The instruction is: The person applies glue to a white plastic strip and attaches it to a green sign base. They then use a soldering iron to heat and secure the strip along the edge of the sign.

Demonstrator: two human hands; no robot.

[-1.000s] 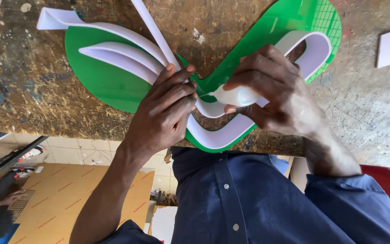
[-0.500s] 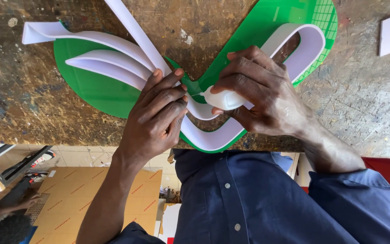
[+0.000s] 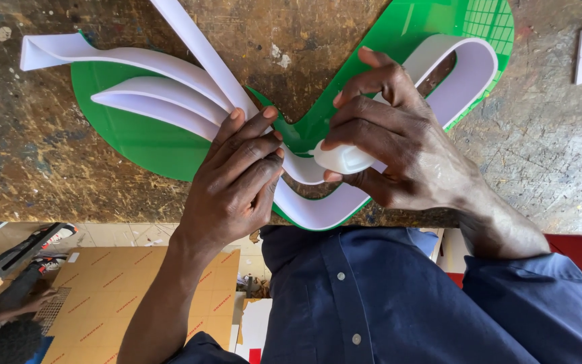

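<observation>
The left hand (image 3: 237,178) presses flat fingers on the white strip (image 3: 190,87); the right hand (image 3: 399,145) squeezes a small white bottle (image 3: 343,160) as before; the green sheet (image 3: 136,135) sits lower now; the wooden table (image 3: 28,155) is scratched.

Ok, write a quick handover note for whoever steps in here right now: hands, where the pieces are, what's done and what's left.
Left hand: fingers pressing the white bent plastic strip down against the flat green cut-out plastic sheet.
Right hand: gripping a small white squeeze bottle, tip hidden, at the strip's central bend.
Both pieces lie on the worn wooden workbench.
Done: strip stands on edge along most of the sheet's outline.
Left: the loose strip end running off the top; whether the joints are bonded cannot be seen.
</observation>
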